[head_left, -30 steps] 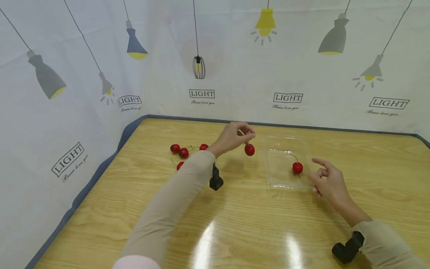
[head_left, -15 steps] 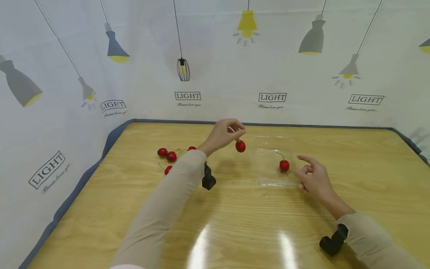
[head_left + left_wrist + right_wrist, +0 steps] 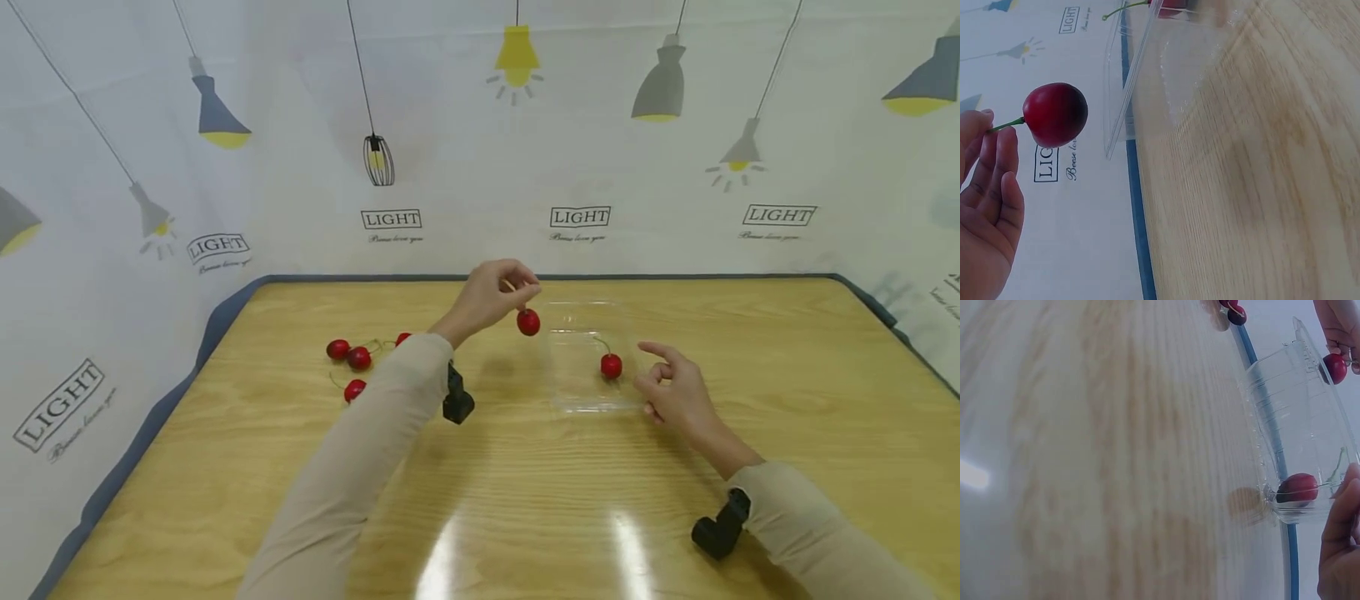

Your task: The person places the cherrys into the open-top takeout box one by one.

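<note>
My left hand (image 3: pixel 491 296) pinches the stem of a red cherry (image 3: pixel 528 322), which hangs just left of a clear plastic box (image 3: pixel 551 392). In the left wrist view the held cherry (image 3: pixel 1055 115) dangles by its green stem from thumb and fingertips. Inside the box lies one cherry (image 3: pixel 611 366) with its stem up, seen also in the right wrist view as a cherry (image 3: pixel 1298 489) near the box wall. My right hand (image 3: pixel 678 396) holds the box's right side by the edge, index finger stretched out. The right fingertips are partly hidden at the rim.
Several loose cherries (image 3: pixel 359 358) lie on the wooden table (image 3: pixel 510 500) at the left, partly behind the left sleeve (image 3: pixel 375 433). A printed white curtain (image 3: pixel 465 242) stands behind the table's far edge. Black camera mounts (image 3: pixel 720 529) hang from both wrists.
The head view has turned to the right, so everything shifts left in it. The left hand with its cherry has come slightly nearer the box. The right hand stays at the box's edge.
</note>
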A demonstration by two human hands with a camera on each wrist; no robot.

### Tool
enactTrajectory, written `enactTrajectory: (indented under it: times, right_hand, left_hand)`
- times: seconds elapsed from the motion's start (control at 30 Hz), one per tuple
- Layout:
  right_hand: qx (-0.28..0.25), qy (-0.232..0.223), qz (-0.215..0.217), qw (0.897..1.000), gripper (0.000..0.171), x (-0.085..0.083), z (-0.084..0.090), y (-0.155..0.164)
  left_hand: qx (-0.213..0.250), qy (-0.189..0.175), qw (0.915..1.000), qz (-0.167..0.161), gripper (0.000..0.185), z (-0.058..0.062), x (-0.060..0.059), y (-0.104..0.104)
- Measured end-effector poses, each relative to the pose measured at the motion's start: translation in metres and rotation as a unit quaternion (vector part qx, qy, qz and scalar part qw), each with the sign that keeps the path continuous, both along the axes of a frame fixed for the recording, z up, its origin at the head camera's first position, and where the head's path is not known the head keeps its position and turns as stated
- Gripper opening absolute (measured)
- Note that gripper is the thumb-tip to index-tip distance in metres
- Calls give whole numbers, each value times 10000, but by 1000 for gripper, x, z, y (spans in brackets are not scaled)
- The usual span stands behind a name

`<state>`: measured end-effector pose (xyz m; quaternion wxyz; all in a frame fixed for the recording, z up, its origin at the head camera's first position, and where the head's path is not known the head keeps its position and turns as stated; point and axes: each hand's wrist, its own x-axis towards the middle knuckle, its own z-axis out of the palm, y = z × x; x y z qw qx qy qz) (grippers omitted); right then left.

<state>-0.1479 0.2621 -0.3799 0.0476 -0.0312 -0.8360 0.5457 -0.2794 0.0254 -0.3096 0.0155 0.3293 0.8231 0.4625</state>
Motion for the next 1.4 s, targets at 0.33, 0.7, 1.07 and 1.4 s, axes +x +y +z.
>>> enactTrajectory:
  times: [0.33,0.7,1.07,1.4]
  right_hand:
    - [-64,-50,32,10000,53,-4,1,-8]
    - [-116,19,5,9999,52,-6,-2,-7]
    - [-152,12,-8,9999,51,-6,-4,-9]
    - [-209,11,-114,9997,53,0,-3,3]
  left_hand:
    - [-95,17,10000,-24,13,1,9,8]
    - [-344,146,9993,-92,12,-2,13,21]
    - [-359,144,9991,148,11,-7,11,23]
    - [-281,84,9996,27,10,-8,12,42]
